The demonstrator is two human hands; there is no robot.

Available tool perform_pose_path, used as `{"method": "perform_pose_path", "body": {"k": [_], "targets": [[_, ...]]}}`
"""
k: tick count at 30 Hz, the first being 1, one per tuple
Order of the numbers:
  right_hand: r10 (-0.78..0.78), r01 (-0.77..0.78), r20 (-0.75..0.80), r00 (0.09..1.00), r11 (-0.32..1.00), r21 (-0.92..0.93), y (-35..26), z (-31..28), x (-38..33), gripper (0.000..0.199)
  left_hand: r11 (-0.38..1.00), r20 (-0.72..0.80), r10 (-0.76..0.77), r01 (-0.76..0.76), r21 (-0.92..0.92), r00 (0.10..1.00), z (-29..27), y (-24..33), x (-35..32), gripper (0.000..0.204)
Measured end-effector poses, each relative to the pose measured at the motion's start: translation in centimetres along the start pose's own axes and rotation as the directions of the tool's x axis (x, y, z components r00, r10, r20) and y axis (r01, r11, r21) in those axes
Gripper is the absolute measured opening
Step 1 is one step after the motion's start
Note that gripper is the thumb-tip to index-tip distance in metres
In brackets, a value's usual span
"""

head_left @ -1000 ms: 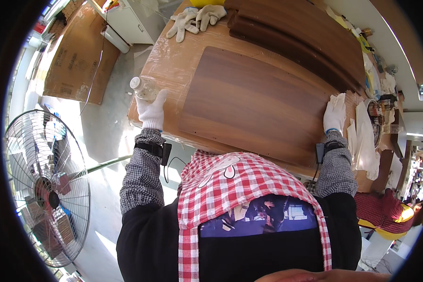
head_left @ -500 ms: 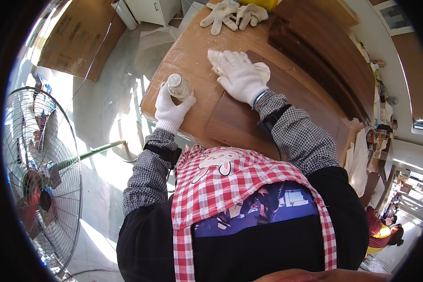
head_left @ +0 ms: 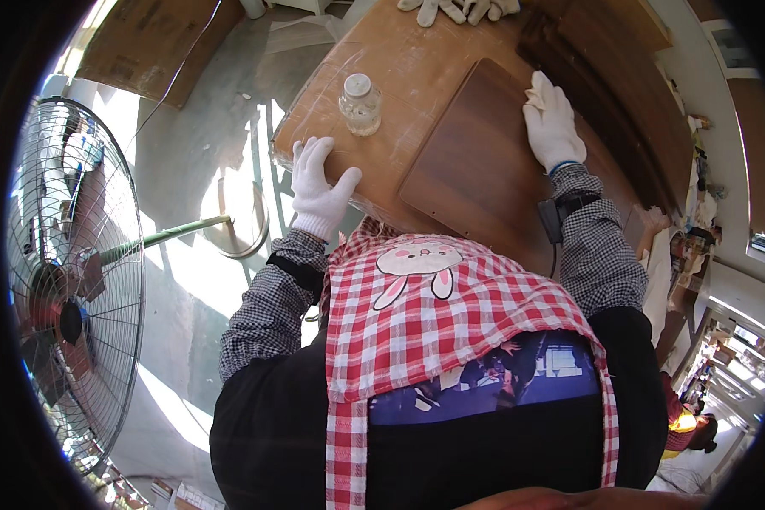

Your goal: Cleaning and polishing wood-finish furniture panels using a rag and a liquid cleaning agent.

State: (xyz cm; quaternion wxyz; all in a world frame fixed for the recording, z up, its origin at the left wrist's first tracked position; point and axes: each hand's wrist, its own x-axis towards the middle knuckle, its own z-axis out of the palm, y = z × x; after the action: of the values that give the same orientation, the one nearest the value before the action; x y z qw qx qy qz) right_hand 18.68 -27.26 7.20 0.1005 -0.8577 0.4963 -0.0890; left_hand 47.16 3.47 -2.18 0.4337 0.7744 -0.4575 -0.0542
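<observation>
Board (head_left: 472, 153) is lying on the wrapped table (head_left: 433, 51), looking stiff, smooth and probably heavy, likely suiting edge holds. The right hand (head_left: 554, 127) is reaching nearly flat over it with a cloth (head_left: 535, 90), grip unclear; the left hand (head_left: 321, 191), spread, is holding nothing near a jar (head_left: 361, 106).

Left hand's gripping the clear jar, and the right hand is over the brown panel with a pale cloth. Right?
Not quite: the head view shows the left hand open, with the clear jar standing apart from it. The right hand is indeed over the brown panel with a pale cloth.
</observation>
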Motion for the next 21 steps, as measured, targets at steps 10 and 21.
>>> {"method": "perform_pose_path", "body": {"k": [10, 21], "targets": [[-0.705, 0.687, 0.034, 0.708, 0.700, 0.198, -5.7, 2.4, -15.3, 0.058, 0.952, 0.120, 0.150, -0.111, -0.286, 0.981, -1.0, 2.9, -2.4, 0.038], [0.502, -0.509, -0.179, 0.846, 0.861, 0.009, 10.8, -2.1, -18.7, 0.051, 0.981, 0.564, 0.191, -0.144, -0.126, 0.804, 5.6, 12.9, 6.6, 0.072]]}}
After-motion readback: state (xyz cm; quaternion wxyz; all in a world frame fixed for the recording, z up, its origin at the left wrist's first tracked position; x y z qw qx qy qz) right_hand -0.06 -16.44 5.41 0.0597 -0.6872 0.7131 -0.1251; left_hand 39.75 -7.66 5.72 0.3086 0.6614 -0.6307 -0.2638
